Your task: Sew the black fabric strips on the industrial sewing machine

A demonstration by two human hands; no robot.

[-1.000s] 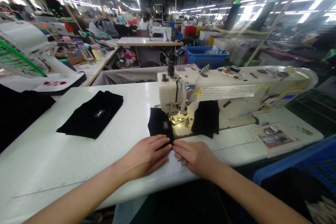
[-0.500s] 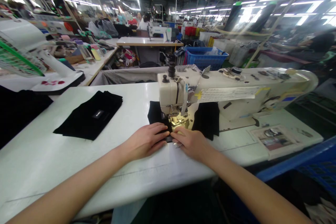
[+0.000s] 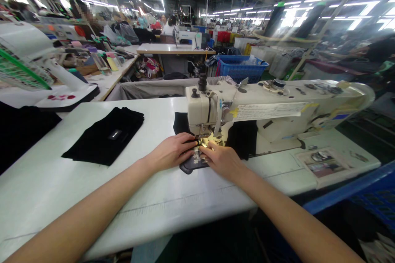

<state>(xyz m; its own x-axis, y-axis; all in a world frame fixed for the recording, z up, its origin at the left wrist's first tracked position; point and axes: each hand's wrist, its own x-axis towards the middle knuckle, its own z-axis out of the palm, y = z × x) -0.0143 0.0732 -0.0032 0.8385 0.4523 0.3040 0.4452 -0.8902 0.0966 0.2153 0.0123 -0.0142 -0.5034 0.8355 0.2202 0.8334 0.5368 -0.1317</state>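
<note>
A cream sewing machine [image 3: 222, 90] stands on the white table, its lamp lighting the needle area yellow. Black fabric [image 3: 180, 122] lies under the machine head and shows on both sides of it. My left hand [image 3: 174, 150] rests on the fabric's near edge, fingers stretched forward left of the presser foot. Just right of the foot, my right hand [image 3: 225, 160] has thumb and fingers pinched together at the fabric's edge; its fingertips are partly lost in the glare. A dark bed plate [image 3: 187, 167] shows below my fingers. The needle tip is hidden.
Left on the table lies a stack of black fabric pieces [image 3: 101, 141] with a small label on top. Beyond are a white fan [image 3: 27, 49] and a blue basket [image 3: 240, 69]. Another blue basket [image 3: 370, 189] stands at the right. Thread cones [image 3: 274, 20] rise behind the machine.
Both hands have moved forward, toward the machine, and the black fabric has shifted away with them. More of the dark bed plate now shows in front of my fingers.
</note>
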